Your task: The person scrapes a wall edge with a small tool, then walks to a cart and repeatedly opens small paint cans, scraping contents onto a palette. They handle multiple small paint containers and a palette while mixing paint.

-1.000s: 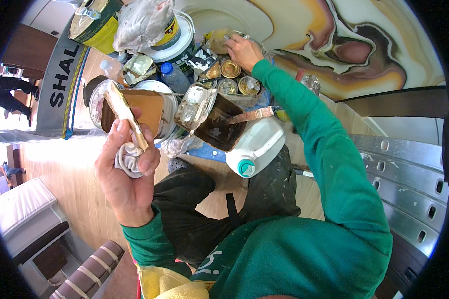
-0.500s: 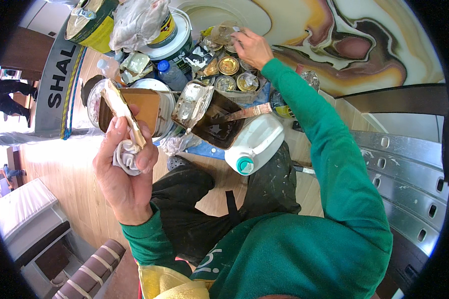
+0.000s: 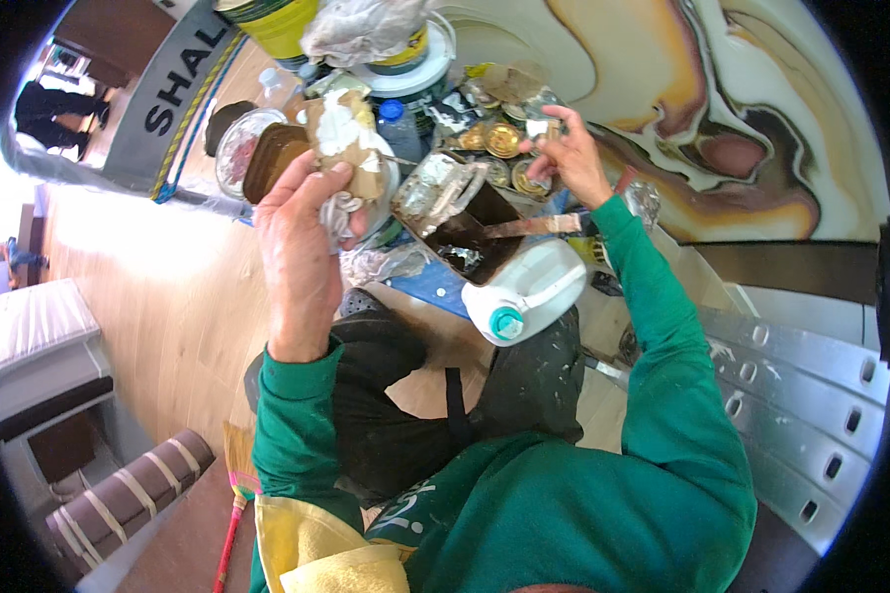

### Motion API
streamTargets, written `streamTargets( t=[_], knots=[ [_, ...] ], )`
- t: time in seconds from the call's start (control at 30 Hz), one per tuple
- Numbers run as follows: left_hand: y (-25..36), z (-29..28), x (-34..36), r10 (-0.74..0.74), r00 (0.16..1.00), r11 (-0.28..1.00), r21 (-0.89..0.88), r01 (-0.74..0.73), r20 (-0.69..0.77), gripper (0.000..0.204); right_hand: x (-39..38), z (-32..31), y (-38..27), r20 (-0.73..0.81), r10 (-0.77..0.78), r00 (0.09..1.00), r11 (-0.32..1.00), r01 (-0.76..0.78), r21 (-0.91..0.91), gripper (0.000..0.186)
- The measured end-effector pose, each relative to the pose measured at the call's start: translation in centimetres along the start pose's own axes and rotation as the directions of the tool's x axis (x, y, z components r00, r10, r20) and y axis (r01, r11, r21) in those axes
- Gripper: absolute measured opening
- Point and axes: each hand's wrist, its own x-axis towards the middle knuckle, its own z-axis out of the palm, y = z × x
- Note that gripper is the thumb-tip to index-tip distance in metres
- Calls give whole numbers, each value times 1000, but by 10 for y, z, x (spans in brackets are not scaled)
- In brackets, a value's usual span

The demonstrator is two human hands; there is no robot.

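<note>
My left hand (image 3: 302, 247) is closed on a torn piece of cardboard (image 3: 366, 170) smeared with white paste. A crumpled white rag (image 3: 340, 212) is tucked against its fingers. Over a cluster of small round tins, my right hand (image 3: 574, 163) has its fingers curled, with a small pale item (image 3: 541, 128) between thumb and forefinger. What that item is I cannot make out. Between the hands stands a cut-open rectangular can (image 3: 499, 203), dark inside, with a paintbrush (image 3: 534, 225) lying across it. Nearest to my knees is a white plastic jug (image 3: 539, 287) with a teal cap.
Behind the left hand stand a blue-capped bottle (image 3: 398, 128), a brown rectangular container (image 3: 272, 158) and a large lidded bucket (image 3: 435, 69). A marble-patterned panel (image 3: 702, 119) rises at the far right. A metal ladder-like frame (image 3: 791, 415) lies right; a red-handled broom (image 3: 235, 514) is at lower left.
The cardboard has turned from edge-on to show its pasted face, and my left hand has moved right and up. My right hand has shifted right and down in the picture as the view swung.
</note>
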Motion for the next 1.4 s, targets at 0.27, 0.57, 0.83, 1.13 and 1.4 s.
streamTargets(
  t=[0.27,0.57,0.83,1.13,1.4],
  knots=[
    [0,-5,-9,-9,1000,999,43,8,29,20,17,-18,13,-45,205,978,969,-209,-135,25],
    [-2,-6,-11,-52,998,998,33,50,40,19,63,-15,42,22,-38,999,668,42,-743,29],
    [-1,-1,-5,-70,997,996,58,69,12,20,89,2,52,57,-115,992,301,89,-949,31],
    [0,-1,-4,-78,996,995,60,75,45,13,98,4,52,157,-105,982,200,176,-964,38],
    [0,-2,-4,-66,997,997,41,64,48,12,109,6,48,179,-4,984,122,178,-976,41]
  ],
)
